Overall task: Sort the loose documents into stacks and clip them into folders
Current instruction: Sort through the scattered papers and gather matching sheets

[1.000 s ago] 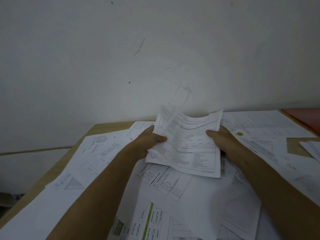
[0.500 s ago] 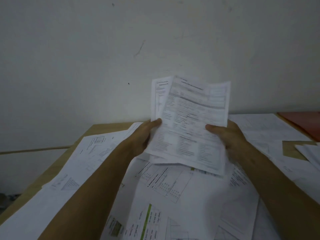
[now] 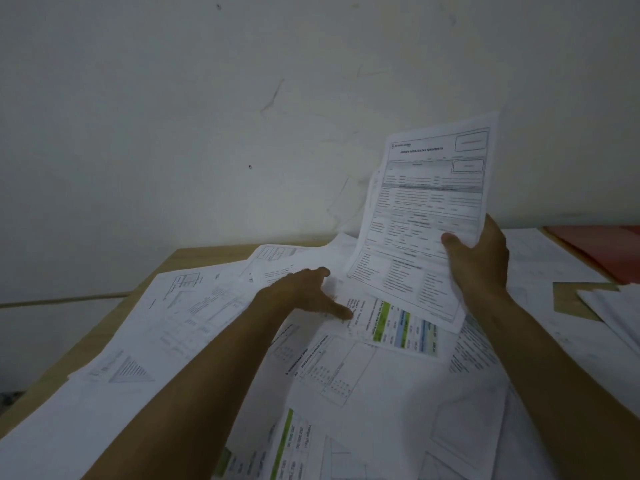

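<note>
My right hand (image 3: 479,263) grips a thin bundle of printed forms (image 3: 427,216), held upright and tilted to the right above the table. My left hand (image 3: 301,294) is spread with straight fingers over the loose papers (image 3: 194,306), its thumb touching a sheet with green and blue table bands (image 3: 398,327). More printed sheets, some with diagrams and tables, lie overlapping across the whole wooden table (image 3: 207,252). A red folder (image 3: 599,251) lies flat at the far right edge.
A plain white wall (image 3: 242,116) rises right behind the table. A small separate pile of white sheets (image 3: 613,306) sits at the right, beside a bare patch of tabletop. The table's left edge runs diagonally down to the lower left.
My left hand has let go of the forms and dropped to the papers on the table. My right hand alone now holds the bundle, swung to the right and higher.
</note>
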